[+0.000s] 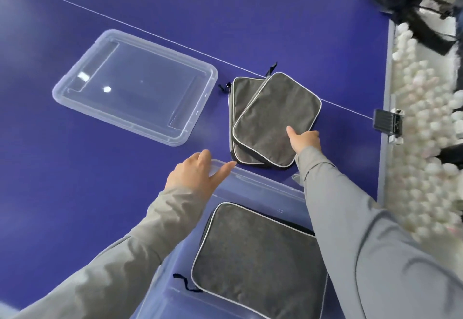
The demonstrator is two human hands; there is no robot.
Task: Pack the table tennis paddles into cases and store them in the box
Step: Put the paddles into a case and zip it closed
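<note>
Grips the near edge of the top case (275, 113) with the right hand (304, 140), thumb above, fingers (312, 135) curled under, over a second case (238, 98) on the blue surface (75, 168). Rests the left hand (195, 174), fingers straight, on the rim of the clear box (263, 183), a third case (255, 256) inside.

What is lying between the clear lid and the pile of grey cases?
Only bare blue table and a black zipper pull poking from the pile, in the head view.
</note>
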